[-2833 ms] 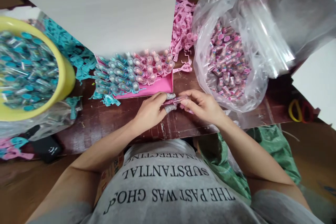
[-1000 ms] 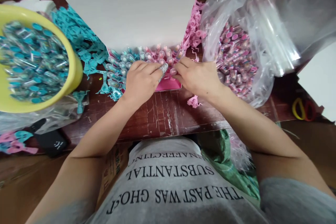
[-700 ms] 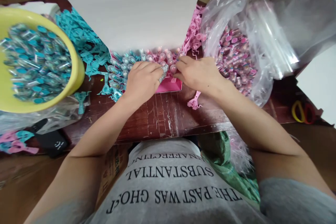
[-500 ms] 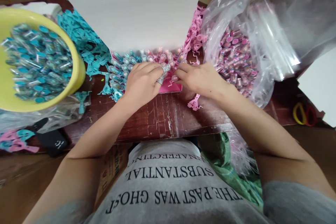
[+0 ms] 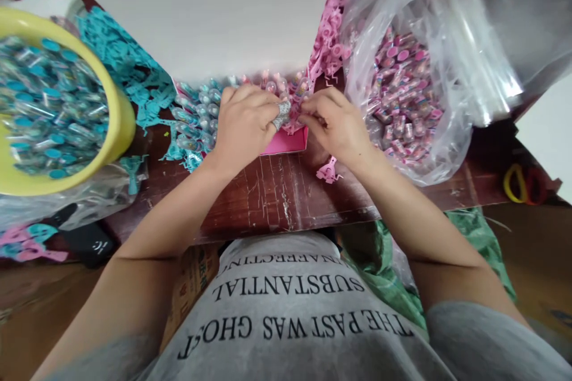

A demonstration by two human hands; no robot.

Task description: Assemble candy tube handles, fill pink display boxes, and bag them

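Observation:
A pink box (image 5: pixel 286 144) sits at the table's front, filled with rows of small clear tubes with teal tops (image 5: pixel 210 101) on the left and pink ones (image 5: pixel 279 84) towards the right. My left hand (image 5: pixel 245 125) lies over the box with curled fingers, a sparkly grey wrap on the fingers by the thumb. What those fingers grip is hidden. At the box's right end my right hand (image 5: pixel 342 125) is closed in a pinch beside the pink tubes; its fingertips hide whatever they hold. One loose pink plastic piece (image 5: pixel 329 171) lies on the table below it.
Left stands a yellow tub (image 5: pixel 120 125) of teal-capped tubes, beside heaped teal plastic pieces (image 5: pixel 118 47). Right, a clear bag (image 5: pixel 451 149) holds pink-capped tubes, near a pink heap (image 5: pixel 330 30). Scissors (image 5: pixel 516 183) lie far right. A white panel (image 5: pixel 201 12) rises behind the box.
My right hand has drawn slightly up and back from the box's right end, its fingers lifting. My left hand stays over the tubes. The view has shifted slightly.

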